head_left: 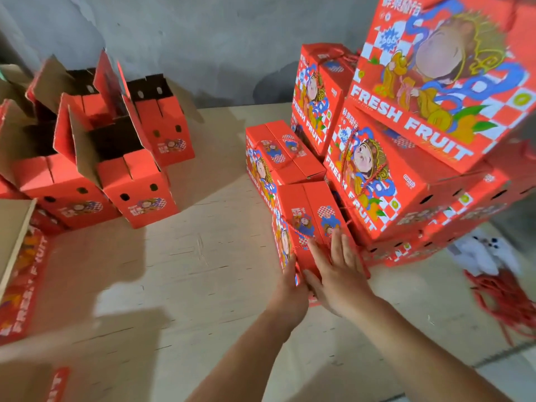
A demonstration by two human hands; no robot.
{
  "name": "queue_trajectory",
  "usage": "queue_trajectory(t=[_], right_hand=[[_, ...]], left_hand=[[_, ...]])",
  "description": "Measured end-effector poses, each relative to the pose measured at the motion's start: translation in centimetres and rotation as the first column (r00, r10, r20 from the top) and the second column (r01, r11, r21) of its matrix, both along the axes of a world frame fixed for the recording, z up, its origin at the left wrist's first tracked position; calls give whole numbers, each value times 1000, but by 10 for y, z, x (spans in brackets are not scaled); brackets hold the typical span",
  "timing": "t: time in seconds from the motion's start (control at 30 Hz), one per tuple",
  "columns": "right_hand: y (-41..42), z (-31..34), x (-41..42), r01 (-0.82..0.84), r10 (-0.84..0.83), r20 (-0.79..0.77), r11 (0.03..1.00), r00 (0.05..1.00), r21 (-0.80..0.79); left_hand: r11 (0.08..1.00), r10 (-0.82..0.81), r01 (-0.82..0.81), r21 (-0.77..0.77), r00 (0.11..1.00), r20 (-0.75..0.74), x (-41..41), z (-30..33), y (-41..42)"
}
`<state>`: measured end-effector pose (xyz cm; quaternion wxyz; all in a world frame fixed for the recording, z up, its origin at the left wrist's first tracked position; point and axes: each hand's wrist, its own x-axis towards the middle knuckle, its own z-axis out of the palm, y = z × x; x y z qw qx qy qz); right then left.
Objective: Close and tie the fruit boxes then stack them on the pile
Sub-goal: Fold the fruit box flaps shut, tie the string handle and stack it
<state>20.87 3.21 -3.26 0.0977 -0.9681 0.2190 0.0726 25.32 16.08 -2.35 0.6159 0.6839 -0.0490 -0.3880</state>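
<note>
I had my right hand (339, 274) flat, fingers straight, on the tied box's (311, 224) top and my left hand (291, 281) gripping its near corner, apparently to seat it squarely against the pile (406, 175) on the floor (185, 256).

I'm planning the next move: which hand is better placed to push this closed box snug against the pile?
The right hand: it lies flat on the box top, nearest the pile. The left hand only steadies the near corner.
</note>
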Motion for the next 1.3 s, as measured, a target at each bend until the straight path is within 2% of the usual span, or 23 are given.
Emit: queue_trajectory(t=[0.07, 0.17, 0.3, 0.47, 0.6, 0.8, 0.9, 1.03, 1.13, 1.23, 1.3], right_hand=[[-10, -9, 10, 16, -16, -1, 999, 1000, 33], [-25, -10, 32, -24, 26, 38, 999, 999, -32], [-36, -11, 60, -117, 119, 54, 992, 991, -39], [-43, -10, 74, -248, 251, 129, 968, 959, -41], [-42, -15, 74, -234, 233, 197, 972, 952, -21], [-41, -26, 75, -206, 204, 262, 978, 943, -20], [-42, -28, 75, -215, 215, 273, 976, 938, -32], [-44, -29, 79, -228, 231, 260, 973, 938, -43], [-48, -25, 98, -222, 227, 247, 974, 942, -48], [-54, -20, 124, -244, 248, 232, 969, 941, -49], [-57, -19, 133, -261, 262, 223, 965, 939, -35]], left_hand=[[998, 46, -49, -35, 996, -80, 5, -3, -2], [987, 160, -157, 32, 982, -101, 24, -6, -4], [945, 310, -310, 101, 951, 14, 65, -8, -16], [958, 253, -268, 99, 957, 141, 136, -2, -56], [957, 221, -246, 154, 962, 163, 198, 3, -98], [965, 37, -96, 245, 972, 234, 234, -11, -127], [983, 45, -84, 165, 973, 228, 250, -20, -118], [992, 9, -46, 115, 952, 307, 276, -20, -103], [996, 43, -61, 61, 964, 262, 286, -25, -100], [973, 214, -224, 60, 967, 139, 295, -25, -102], [954, 237, -271, 132, 945, 225, 305, -27, -101]])
